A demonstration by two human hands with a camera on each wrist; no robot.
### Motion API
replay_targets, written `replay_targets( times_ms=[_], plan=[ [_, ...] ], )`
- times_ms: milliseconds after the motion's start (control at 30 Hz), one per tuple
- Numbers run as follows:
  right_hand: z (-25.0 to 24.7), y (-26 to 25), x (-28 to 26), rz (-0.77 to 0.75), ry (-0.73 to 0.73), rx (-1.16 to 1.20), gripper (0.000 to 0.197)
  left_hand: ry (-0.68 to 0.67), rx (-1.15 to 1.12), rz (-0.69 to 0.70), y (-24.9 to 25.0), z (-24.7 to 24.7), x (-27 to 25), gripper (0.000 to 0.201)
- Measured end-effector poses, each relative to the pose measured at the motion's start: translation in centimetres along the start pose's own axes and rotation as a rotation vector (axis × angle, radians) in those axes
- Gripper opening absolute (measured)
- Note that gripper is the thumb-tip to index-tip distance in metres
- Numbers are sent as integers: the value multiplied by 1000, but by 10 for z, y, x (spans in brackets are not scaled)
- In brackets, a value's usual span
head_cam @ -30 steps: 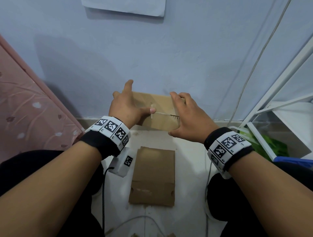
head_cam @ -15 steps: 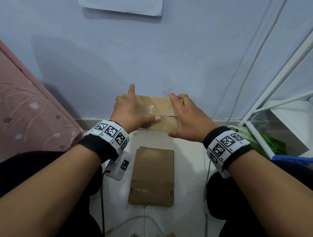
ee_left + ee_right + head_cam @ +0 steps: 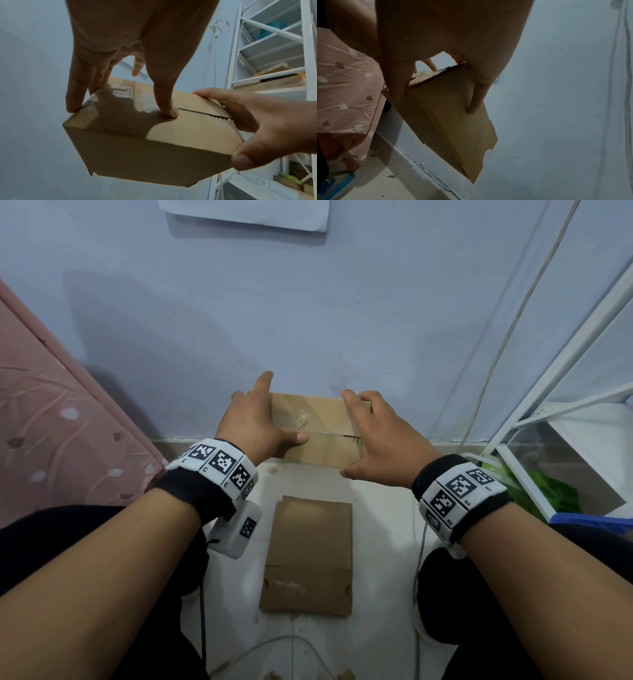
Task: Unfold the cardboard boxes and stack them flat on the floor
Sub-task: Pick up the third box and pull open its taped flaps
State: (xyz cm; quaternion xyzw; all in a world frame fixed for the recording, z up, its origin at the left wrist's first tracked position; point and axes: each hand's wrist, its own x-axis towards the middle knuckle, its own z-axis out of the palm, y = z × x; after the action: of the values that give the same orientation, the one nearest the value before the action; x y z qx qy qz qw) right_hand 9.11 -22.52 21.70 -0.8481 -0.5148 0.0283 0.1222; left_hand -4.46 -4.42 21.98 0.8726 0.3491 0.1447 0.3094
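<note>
I hold a small brown cardboard box (image 3: 322,450) in the air in front of the blue wall. My left hand (image 3: 253,422) grips its left end; in the left wrist view its thumb (image 3: 169,108) presses on the top seam beside a strip of clear tape (image 3: 123,90), and its fingers sit on the far left edge. My right hand (image 3: 380,440) grips the right end of the box (image 3: 447,115), thumb on one face and fingers on the other. The top seam (image 3: 204,114) gapes slightly. A flattened cardboard box (image 3: 310,556) lies on the white floor between my knees.
A white metal shelf rack (image 3: 565,371) stands at the right with a green bag (image 3: 555,494) under it. Pink patterned cloth (image 3: 68,440) fills the left. A thin cable (image 3: 496,354) runs down the wall, and another cable (image 3: 274,642) lies on the floor.
Both hands and the box have sunk slightly in view. The left thumb stays on the top seam, and both grips are unchanged.
</note>
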Motion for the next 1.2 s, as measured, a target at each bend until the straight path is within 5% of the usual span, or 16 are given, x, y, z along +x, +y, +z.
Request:
replay_targets(
  times_ms=[400,733,1200],
  plan=[
    [1,3,1,-6,-7,-11,121,-64,-68,-58,0,-3,4,110],
    [2,3,2,-11,2,-49,120,-123,-90,-100,2,2,3,126],
    [3,2,3,-20,11,-6,119,18,-56,-131,2,-2,2,107]
  ],
)
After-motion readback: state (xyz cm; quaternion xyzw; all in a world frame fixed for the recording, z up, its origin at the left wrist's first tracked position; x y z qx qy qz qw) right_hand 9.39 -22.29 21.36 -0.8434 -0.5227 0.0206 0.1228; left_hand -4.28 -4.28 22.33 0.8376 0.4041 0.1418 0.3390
